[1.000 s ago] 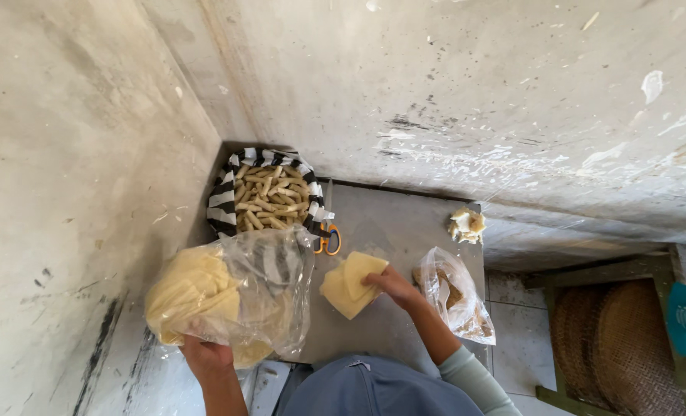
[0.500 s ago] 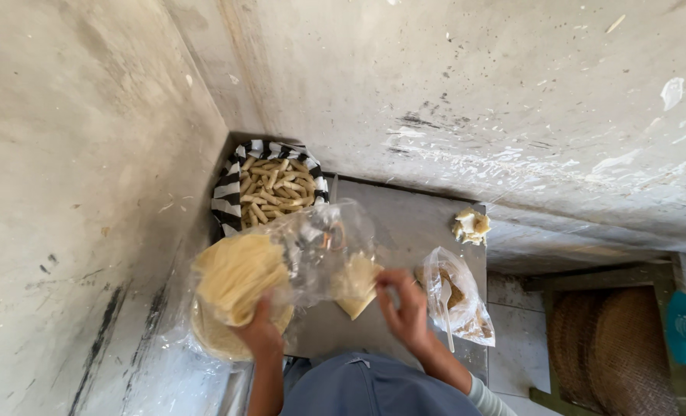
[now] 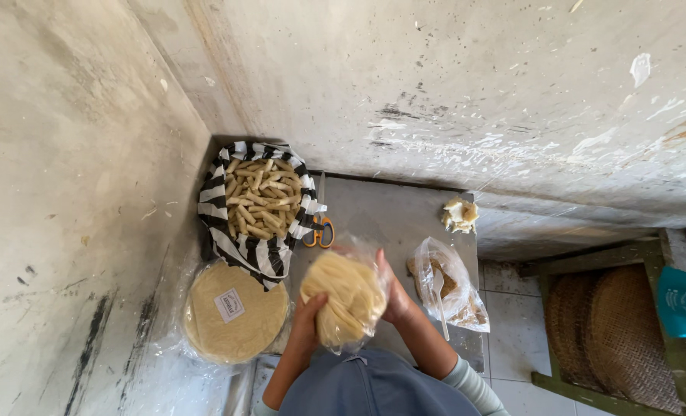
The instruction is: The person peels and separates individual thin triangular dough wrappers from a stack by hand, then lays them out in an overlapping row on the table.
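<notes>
Whereas half a second earlier the bagged stack of thin yellow rounds (image 3: pixel 348 296) was spread wide, both hands now clasped it upright over the grey table (image 3: pixel 389 212): left hand (image 3: pixel 309 320) beneath, right hand (image 3: pixel 394 296) pressing its side.

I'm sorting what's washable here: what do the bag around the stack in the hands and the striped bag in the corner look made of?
The bag around the stack, held by the left hand and right hand, looks like thin clear plastic: glossy, crinkled, see-through. The striped bag seems woven or soft plastic sheet, matte, folded over at its rim; hard to tell which.
</notes>
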